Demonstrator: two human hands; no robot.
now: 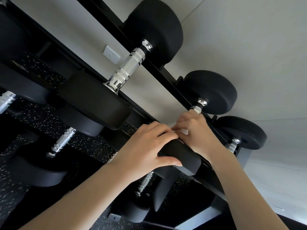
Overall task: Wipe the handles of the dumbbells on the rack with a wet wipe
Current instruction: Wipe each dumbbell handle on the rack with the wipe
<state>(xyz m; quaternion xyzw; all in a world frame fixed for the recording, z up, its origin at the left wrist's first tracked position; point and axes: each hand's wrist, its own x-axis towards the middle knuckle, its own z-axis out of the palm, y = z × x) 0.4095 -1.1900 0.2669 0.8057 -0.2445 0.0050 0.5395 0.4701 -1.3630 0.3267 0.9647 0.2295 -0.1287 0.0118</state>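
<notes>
Matt black rubber against bright chrome.
Each dumbbell head (pixel 154 25) looks matt and finely grained, like rubber; each handle (pixel 127 67) is glossy metal, rough-knurled between smooth rings. The rack rail (pixel 167 78) is smooth dark painted metal. At 9 o'clock the floor (pixel 41 75) is speckled matt rubber; at 11 the socket (pixel 111 54) is glossy white plastic.

**Tally at the rack**

Two hands: left hand (pixel 146 146) and right hand (pixel 194 130). One rack (pixel 172 87). Three dumbbells on its upper rails: large dumbbell (pixel 154 27), middle dumbbell (pixel 211 92), end dumbbell (pixel 240 131). Three lower handles (pixel 63 141) show plainly; a fourth is uncertain. One wall socket (pixel 111 54). One wipe (pixel 184 131), mostly hidden.
</notes>
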